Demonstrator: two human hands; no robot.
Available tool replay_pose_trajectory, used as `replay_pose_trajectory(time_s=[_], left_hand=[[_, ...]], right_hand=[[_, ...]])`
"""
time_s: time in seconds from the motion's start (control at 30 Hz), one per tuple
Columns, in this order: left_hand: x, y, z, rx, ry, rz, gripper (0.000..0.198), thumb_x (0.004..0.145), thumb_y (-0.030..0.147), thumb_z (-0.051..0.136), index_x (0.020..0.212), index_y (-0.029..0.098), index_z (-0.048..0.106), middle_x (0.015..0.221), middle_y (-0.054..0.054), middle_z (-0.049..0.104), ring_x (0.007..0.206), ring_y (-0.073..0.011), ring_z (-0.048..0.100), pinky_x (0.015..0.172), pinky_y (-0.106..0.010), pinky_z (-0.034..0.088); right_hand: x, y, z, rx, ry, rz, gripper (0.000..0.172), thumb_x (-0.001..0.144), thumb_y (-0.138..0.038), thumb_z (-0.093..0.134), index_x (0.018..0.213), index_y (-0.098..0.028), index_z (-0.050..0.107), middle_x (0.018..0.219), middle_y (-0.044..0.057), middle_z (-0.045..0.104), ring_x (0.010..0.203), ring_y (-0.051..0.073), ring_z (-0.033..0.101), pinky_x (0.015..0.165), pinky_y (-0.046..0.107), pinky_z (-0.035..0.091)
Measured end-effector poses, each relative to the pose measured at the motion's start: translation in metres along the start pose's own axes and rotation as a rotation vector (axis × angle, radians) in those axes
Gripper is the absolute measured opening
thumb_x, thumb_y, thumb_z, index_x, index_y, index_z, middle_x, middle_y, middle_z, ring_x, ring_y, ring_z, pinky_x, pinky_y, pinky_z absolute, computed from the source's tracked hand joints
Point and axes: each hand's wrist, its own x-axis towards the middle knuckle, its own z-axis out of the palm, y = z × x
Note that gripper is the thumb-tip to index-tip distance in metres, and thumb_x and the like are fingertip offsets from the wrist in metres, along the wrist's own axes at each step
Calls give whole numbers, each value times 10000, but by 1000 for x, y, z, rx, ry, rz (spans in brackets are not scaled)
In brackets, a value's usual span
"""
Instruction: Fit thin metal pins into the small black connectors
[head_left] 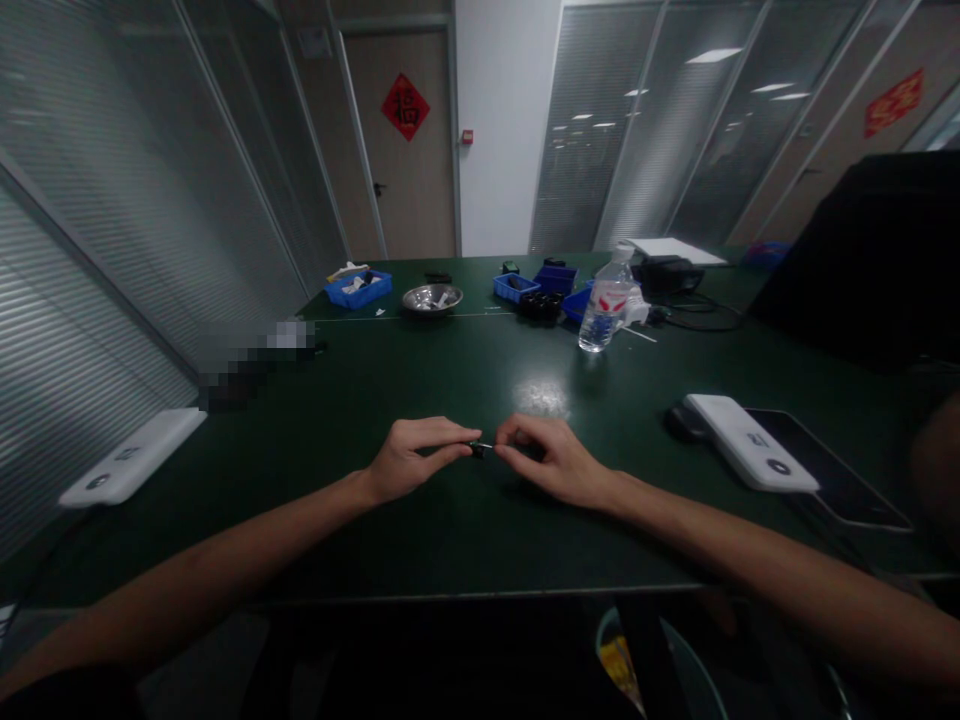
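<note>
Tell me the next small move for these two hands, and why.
Perhaps ease the right hand slightly toward the left hand: the left pinches a small dark part, and the right seems to hold a thin pale rod pointing at it.

A red diamond (406,107) on the door (412,190) at eleven o'clock reads 福; lettering on the red sign (894,103) and the bottle label (609,297), both towards two, and on a white device (752,443) at half past three, is illegible
</note>
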Motion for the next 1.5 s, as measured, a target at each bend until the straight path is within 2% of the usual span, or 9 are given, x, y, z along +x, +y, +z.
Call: replay_pose_trajectory(time_s=[0.1, 0.23, 0.37, 0.43, 0.57, 0.83, 1.13, 1.27, 1.5], left_hand=[[0, 1, 0, 8, -10, -12, 294, 960, 205, 685, 1250, 189, 736, 1043, -90, 782, 917, -191, 737, 806, -325, 611], [0, 0, 0, 27, -45, -37, 289, 970, 219, 672, 1249, 177, 734, 1052, -99, 777, 934, -196, 731, 819, -333, 608], [0, 1, 0, 42, -55, -75, 317, 954, 227, 696, 1266, 174, 710, 1093, -90, 770, 951, -186, 734, 851, -324, 604], [-1, 2, 0, 46, -19, -95, 272, 928, 224, 729, 1193, 162, 722, 1063, -76, 774, 938, -178, 740, 854, -310, 601], [-1, 4, 0, 36, 37, -95, 149, 900, 211, 756, 1029, 143, 726, 953, -55, 775, 875, -170, 748, 819, -288, 603], [-3, -2, 0, -14, -8, -2, 173, 901, 158, 745, 1069, 133, 717, 994, -85, 767, 917, -190, 746, 851, -334, 618], [-4, -4, 1, -55, 8, 86, 217, 894, 86, 736, 1103, 133, 700, 1023, -99, 763, 955, -195, 743, 859, -365, 627], [-4, -6, 1, -39, 25, 112, 234, 881, 60, 741, 1096, 141, 697, 1022, -87, 761, 948, -186, 742, 852, -354, 628], [-3, -4, 2, -15, -30, 156, 175, 897, 93, 732, 1066, 132, 709, 997, -100, 767, 913, -183, 744, 813, -326, 630]], right_hand=[[0, 0, -2, -36, -11, -31, 129, 1017, -311, 583, 1028, -190, 629, 852, 5, 644, 674, 122, 543, 609, 257, 423], [0, -1, -8, -194, -79, -98, 139, 1032, -292, 542, 1087, -186, 613, 967, 47, 655, 753, 140, 585, 675, 276, 461], [-1, -4, -12, -384, -148, -152, 202, 1065, -312, 468, 1144, -174, 593, 981, 65, 630, 725, 140, 578, 620, 273, 436], [-2, -4, -11, -425, -142, -172, 209, 1069, -313, 458, 1152, -173, 589, 979, 67, 625, 726, 142, 579, 604, 268, 427], [-4, -5, -6, -380, -85, -177, 181, 1064, -301, 476, 1123, -177, 595, 958, 56, 629, 742, 144, 592, 640, 268, 454], [-3, -7, -5, -280, -79, -153, 140, 1043, -271, 521, 1096, -175, 609, 960, 52, 641, 764, 143, 602, 678, 266, 472], [-4, -5, 3, -87, 25, -129, 68, 1008, -232, 598, 1048, -181, 619, 913, 15, 655, 735, 114, 581, 666, 232, 455], [-1, -6, -4, -172, -28, -180, 88, 1018, -241, 571, 1061, -177, 614, 940, 29, 650, 776, 125, 600, 697, 246, 466], [-2, -7, -13, -429, -120, -225, 182, 1060, -308, 490, 1119, -178, 604, 970, 47, 647, 720, 124, 583, 595, 252, 408]])
